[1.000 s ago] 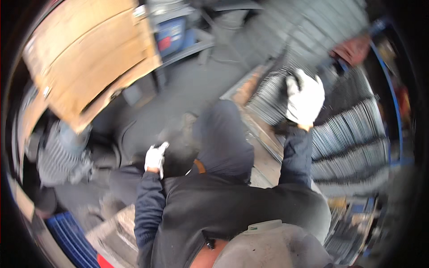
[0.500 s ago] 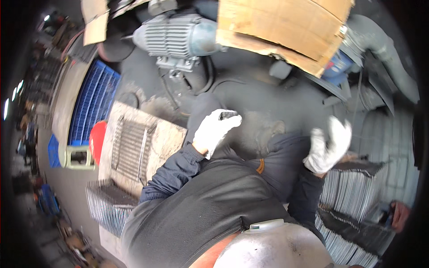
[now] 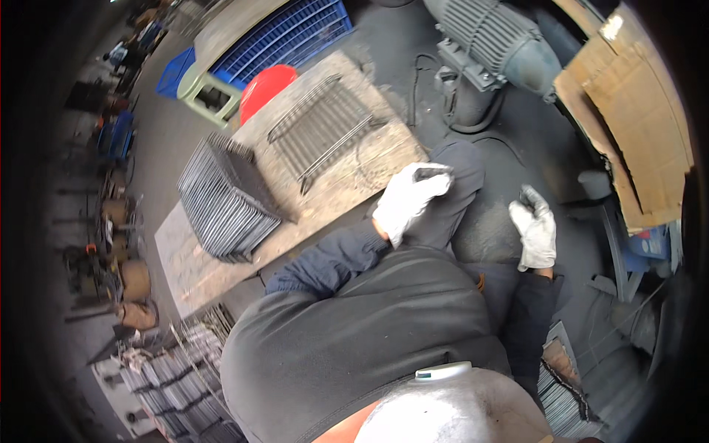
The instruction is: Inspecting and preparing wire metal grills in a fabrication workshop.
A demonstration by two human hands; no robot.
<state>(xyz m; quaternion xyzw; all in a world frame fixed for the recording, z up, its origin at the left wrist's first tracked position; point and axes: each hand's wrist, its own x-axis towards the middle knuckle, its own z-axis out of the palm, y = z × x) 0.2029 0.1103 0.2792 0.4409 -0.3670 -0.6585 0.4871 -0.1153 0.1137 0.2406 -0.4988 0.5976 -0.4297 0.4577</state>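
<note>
Both my hands wear white gloves with dark smudges on the fingers. My left hand (image 3: 413, 198) is over my knee beside the right edge of a worn wooden board (image 3: 369, 173). Its fingers are half curled with a gap to the thumb, and no held thing shows. In front of my lap to the right, my right hand (image 3: 535, 230) is raised, thumb and fingers apart, with nothing in it. A flat metal wire rack (image 3: 325, 133) lies on the board. Nearer to me on the board, a stack of dark wire racks (image 3: 229, 203) leans together.
Beyond the board are a red rounded object (image 3: 267, 90), a pale green stool (image 3: 210, 94) and a blue crate (image 3: 288, 37). A grey motor (image 3: 491, 40) stands ahead, with cardboard (image 3: 635, 125) at right. More stacked metal pieces lie at lower left (image 3: 177, 376) and lower right (image 3: 565, 402).
My view has turned left, so the board and rack stack sit nearer the middle and the motor has shifted right. My right hand has come closer to my left.
</note>
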